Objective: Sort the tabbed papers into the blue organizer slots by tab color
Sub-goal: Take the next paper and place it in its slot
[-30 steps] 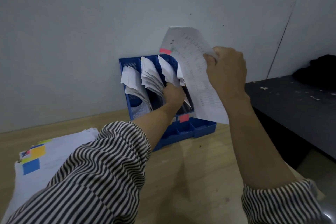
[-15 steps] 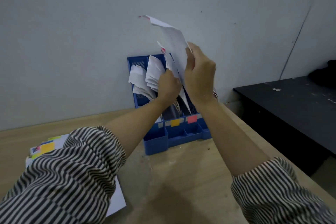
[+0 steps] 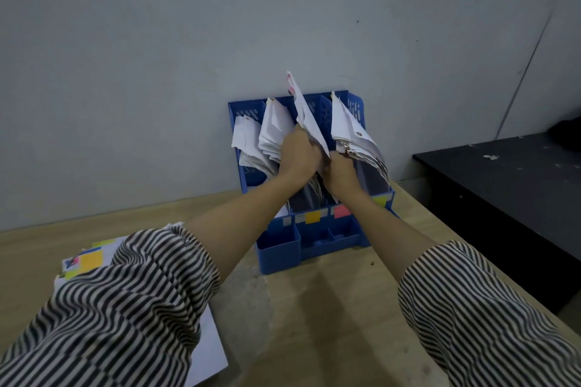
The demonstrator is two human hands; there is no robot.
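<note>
A blue organizer stands against the wall, its upright slots stuffed with white papers. Yellow and pink labels mark its front. A white sheet with a pink tab stands in the slot above the pink label. My left hand grips papers at that sheet's left side. My right hand holds the sheet's lower edge, deep in the slot. Its fingers are partly hidden by paper. A stack of tabbed papers lies at the left, mostly under my striped sleeve.
The organizer sits on a wooden table that ends at the right. A black table stands lower on the right with a dark object at its far edge. The grey wall rises right behind the organizer.
The pink-tabbed sheet has come down from above the organizer into the slot. My right hand has dropped with it, and both hands now meet low among the papers.
</note>
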